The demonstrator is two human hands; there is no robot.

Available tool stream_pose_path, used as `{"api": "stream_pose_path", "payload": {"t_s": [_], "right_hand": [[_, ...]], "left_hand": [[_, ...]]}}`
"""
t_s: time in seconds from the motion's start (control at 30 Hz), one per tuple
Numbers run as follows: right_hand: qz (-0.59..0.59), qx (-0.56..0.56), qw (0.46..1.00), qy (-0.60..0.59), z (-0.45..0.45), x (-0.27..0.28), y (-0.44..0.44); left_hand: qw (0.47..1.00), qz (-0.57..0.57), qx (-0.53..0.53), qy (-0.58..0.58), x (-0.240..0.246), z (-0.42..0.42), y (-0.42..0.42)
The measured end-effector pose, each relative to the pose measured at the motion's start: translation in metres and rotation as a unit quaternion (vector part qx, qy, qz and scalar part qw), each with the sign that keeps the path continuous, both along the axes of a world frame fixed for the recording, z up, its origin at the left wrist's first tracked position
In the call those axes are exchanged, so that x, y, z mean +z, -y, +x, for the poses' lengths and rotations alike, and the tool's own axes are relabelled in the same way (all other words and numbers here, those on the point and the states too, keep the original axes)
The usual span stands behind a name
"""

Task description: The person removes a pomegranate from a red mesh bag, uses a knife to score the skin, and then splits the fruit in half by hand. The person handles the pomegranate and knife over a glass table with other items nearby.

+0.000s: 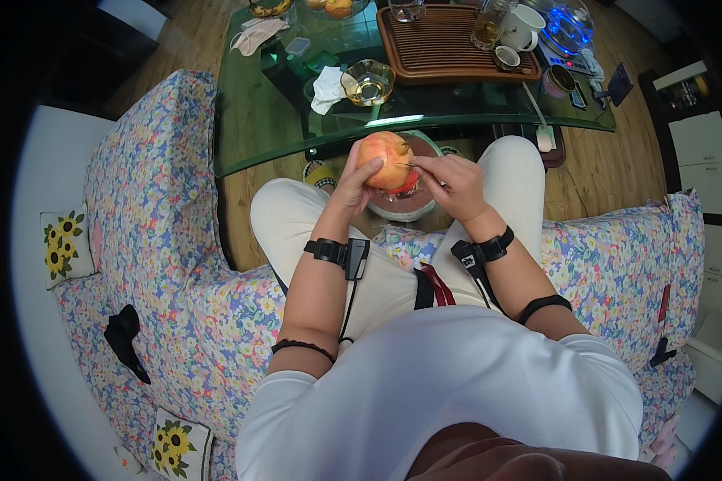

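Note:
A pale red and yellow pomegranate [382, 157] rests in my left hand [354, 187], with the thumb across its near side. A thin line, like a score mark, runs down its skin. My right hand [457, 185] pinches a thin dark pointed tool [404, 164], whose tip meets the fruit's right side. Its handle is hidden by the fingers, so I cannot tell whether it is a small knife. Directly below, between my knees, stands a round waste bin [400, 214] with a clear liner and something red inside.
Ahead is a glass coffee table [265, 141]. It bears an amber glass bowl [367, 83], a crumpled tissue [328, 90], a wooden tea tray [445, 48], a white mug [521, 28] and a lit glass kettle [568, 30]. A flower-patterned sofa [216, 324] surrounds me.

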State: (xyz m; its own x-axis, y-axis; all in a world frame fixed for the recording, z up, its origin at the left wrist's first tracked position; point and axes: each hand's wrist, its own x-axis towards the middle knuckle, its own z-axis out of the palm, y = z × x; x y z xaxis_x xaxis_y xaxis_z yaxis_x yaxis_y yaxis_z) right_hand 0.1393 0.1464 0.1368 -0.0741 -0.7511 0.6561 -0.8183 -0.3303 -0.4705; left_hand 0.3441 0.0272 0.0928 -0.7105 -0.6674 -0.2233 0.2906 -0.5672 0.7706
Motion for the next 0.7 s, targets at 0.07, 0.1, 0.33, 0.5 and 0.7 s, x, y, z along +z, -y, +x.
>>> {"api": "stream_pose_path", "payload": {"t_s": [0.07,0.1,0.33,0.5,0.7], "right_hand": [[0.0,0.002,1.0,-0.009,0.001,0.001,0.0],[0.002,0.002,1.0,-0.013,0.002,0.001,0.0],[-0.01,-0.017,0.999,-0.036,0.003,-0.003,0.002],[-0.006,-0.016,0.999,-0.047,0.003,-0.004,0.001],[-0.003,-0.042,0.997,-0.07,0.008,-0.007,-0.004]], "left_hand": [[1.0,-0.004,-0.004,0.017,0.002,-0.001,-0.001],[1.0,-0.005,-0.006,0.018,0.002,-0.002,-0.001],[1.0,0.0,-0.004,0.016,0.003,-0.004,-0.002],[1.0,-0.015,0.008,0.023,0.002,-0.005,-0.003],[0.995,-0.077,0.044,0.053,-0.007,-0.006,-0.002]]}}
